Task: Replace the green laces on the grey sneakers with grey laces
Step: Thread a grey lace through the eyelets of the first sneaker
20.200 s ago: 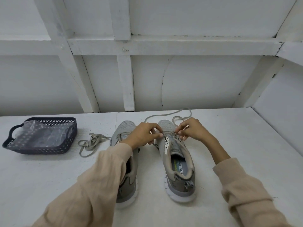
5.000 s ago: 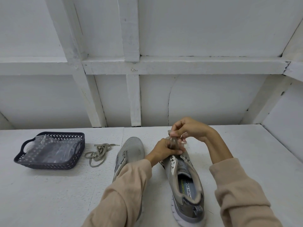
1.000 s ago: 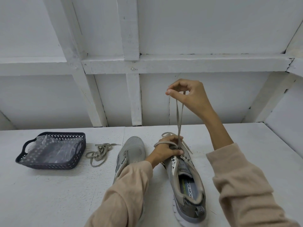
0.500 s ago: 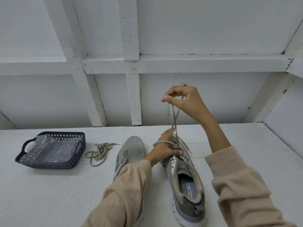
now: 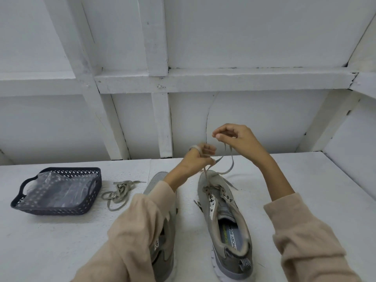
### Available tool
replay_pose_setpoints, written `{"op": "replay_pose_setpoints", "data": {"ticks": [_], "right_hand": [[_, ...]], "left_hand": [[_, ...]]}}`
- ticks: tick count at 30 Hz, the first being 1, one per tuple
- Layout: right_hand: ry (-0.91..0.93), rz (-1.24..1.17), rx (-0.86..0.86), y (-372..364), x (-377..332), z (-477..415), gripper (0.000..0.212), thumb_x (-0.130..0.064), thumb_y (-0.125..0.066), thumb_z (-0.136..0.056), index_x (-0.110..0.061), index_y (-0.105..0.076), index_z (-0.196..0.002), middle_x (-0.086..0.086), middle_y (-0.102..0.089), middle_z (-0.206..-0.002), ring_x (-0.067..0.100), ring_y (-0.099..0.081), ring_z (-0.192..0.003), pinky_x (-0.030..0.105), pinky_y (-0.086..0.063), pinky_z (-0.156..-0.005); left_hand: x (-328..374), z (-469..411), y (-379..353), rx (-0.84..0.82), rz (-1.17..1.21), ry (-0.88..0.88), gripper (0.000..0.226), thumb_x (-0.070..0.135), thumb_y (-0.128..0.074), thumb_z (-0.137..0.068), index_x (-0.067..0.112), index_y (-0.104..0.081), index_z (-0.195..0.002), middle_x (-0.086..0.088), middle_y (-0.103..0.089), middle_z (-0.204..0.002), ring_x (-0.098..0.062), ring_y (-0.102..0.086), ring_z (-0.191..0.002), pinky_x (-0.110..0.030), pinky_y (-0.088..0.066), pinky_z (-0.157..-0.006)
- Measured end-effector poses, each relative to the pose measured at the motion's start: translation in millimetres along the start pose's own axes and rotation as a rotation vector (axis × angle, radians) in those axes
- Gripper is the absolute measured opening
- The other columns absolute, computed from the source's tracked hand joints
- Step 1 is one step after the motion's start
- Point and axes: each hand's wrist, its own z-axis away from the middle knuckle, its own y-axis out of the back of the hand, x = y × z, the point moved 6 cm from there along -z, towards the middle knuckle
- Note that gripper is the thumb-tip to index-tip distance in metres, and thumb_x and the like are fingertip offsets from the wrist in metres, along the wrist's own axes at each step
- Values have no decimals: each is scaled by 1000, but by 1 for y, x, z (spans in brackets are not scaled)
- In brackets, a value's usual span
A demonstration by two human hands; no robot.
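The grey mesh sneaker on the right (image 5: 223, 216) stands on the white worktop (image 5: 317, 190), its flat lace (image 5: 231, 164) running through only the eyelets nearest the toe. The right hand (image 5: 238, 139) pinches the lace ends, and the left hand (image 5: 198, 159) grips a loop of it round one finger. The other grey sneaker (image 5: 156, 180) looks unlaced. A loose lace bundle (image 5: 120, 190) lies beside the dark plastic basket (image 5: 61, 210). Most of the lacing seems left to do, and I cannot tell which lace is green.

White painted wall (image 5: 264, 123) standing at the back, white wooden beams (image 5: 223, 80) crossing it upright, level and slanting, soft even light falling over a rough white table top (image 5: 61, 241) in front.
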Motion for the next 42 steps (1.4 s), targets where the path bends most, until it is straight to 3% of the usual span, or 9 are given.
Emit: {"op": "replay_pose_setpoints", "data": {"ticks": [6,9,11,13,16,22,28,31,42], "right_hand": [[-55,23,-3,-16,-4,2,31,-45,-62,-91,-18,-74,-83,-6,-67,-67,4,-51,-62,18,-37,-61],[-118,3,-92,-22,-5,8,40,-57,-65,-81,-19,-76,-84,6,-71,-80,8,-61,-76,25,-44,-72],[-131,2,-174,-24,-4,11,28,-46,-69,-83,-19,-77,-86,-3,-75,-90,10,-67,-90,29,-48,-87],[-94,-4,-250,-27,-4,15,14,-26,-71,-87,-13,-75,-83,-5,-72,-83,15,-66,-82,36,-50,-84],[-54,-77,-274,-31,-7,22,13,-10,-69,-86,-11,-71,-74,25,-63,-82,26,-58,-71,43,-49,-72],[-98,-306,-150,-13,-12,19,20,-16,-68,-87,4,-67,-86,15,-67,-91,21,-63,-82,35,-50,-86],[-181,-427,116,21,-11,21,10,-14,-63,-91,-9,-67,-84,13,-74,-99,24,-69,-87,44,-54,-87],[-146,-455,167,38,-19,21,11,-15,-61,-93,-9,-66,-86,12,-72,-97,22,-67,-84,44,-54,-86],[41,-538,273,74,-59,23,14,-20,-58,-96,-11,-67,-90,9,-70,-99,23,-66,-90,47,-52,-91]], "left_hand": [[33,2,2,-40,17,-43,37,-1,-57,-88,21,-34,-106,-15,-56,-126,-21,-57,-106,-33,-47,-82],[36,7,0,-88,26,-57,46,-6,-56,-86,24,-29,-109,-18,-57,-116,-23,-59,-96,-35,-48,-79],[38,12,-2,-130,43,-56,50,-15,-48,-86,17,-30,-120,-9,-58,-115,-21,-62,-90,-29,-50,-76],[39,16,-4,-173,48,-58,59,-21,-43,-82,13,-32,-129,-9,-58,-116,-20,-62,-89,-23,-52,-70],[41,18,-10,-232,35,-52,69,-19,-45,-75,17,-33,-133,-10,-57,-113,-19,-61,-91,-20,-50,-66],[50,19,-7,-207,45,-135,62,-10,-56,-81,16,-41,-135,-7,-57,-97,-14,-57,-92,-20,-49,-74],[57,18,21,112,33,-241,23,2,-58,-94,9,-64,-115,-3,-64,-85,-2,-59,-78,-6,-42,-74],[63,21,31,136,177,-251,19,-1,-54,-95,7,-65,-108,-4,-67,-86,-9,-66,-84,-19,-51,-87],[127,52,59,243,334,-452,30,-5,-53,-94,6,-61,-120,-2,-63,-114,-12,-63,-78,-35,-55,-88]]}}
